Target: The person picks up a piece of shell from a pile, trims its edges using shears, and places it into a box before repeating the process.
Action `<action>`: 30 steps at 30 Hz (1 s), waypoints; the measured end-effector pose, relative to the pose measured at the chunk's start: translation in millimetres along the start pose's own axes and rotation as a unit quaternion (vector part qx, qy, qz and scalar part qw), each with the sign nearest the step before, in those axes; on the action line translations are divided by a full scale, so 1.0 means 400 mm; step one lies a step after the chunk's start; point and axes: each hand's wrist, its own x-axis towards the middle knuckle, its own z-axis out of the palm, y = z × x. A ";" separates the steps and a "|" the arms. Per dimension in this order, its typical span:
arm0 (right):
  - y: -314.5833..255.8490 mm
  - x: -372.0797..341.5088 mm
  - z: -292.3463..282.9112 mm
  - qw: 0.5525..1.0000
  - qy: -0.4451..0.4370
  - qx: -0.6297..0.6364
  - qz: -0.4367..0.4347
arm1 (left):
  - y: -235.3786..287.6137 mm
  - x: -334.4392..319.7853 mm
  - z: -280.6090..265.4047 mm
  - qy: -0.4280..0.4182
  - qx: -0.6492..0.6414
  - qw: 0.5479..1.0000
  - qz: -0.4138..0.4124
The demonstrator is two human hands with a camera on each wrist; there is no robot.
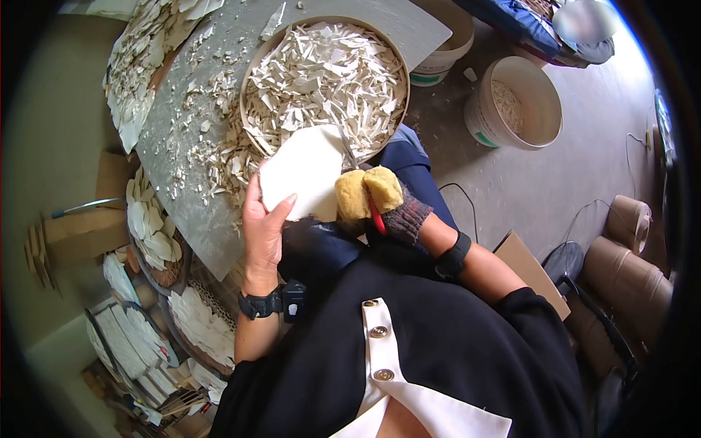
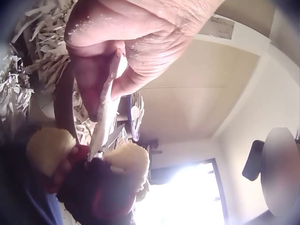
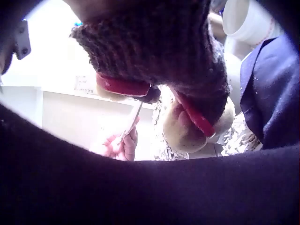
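Observation:
My left hand (image 1: 261, 226) pinches a flat white slab (image 1: 305, 171), thumb on its upper face and fingers beneath. In the left wrist view the slab (image 2: 107, 105) appears edge-on, with a rough edge, and white dust coats the hand. The right hand (image 1: 391, 204) wears a dark knitted glove with yellow foam padding and grips red-handled shears (image 1: 377, 215). Their blades (image 1: 346, 146) lie at the slab's right edge. In the right wrist view the red handles (image 3: 123, 86) stand apart. Below the slab is a round tub (image 1: 406, 73) filled with white trimmings (image 1: 328, 80).
White scraps litter the grey board (image 1: 171, 157) left of the tub. One white bucket (image 1: 522, 135) stands on the floor at right, another (image 1: 464, 44) behind the board. Baskets of white pieces (image 1: 157, 237) line the left side. Cardboard (image 1: 529, 270) and a cable (image 1: 467, 197) lie at right.

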 end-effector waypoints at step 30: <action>-0.052 0.005 -0.002 0.896 -0.026 0.358 0.260 | -0.045 0.074 0.059 0.169 -0.032 0.978 0.116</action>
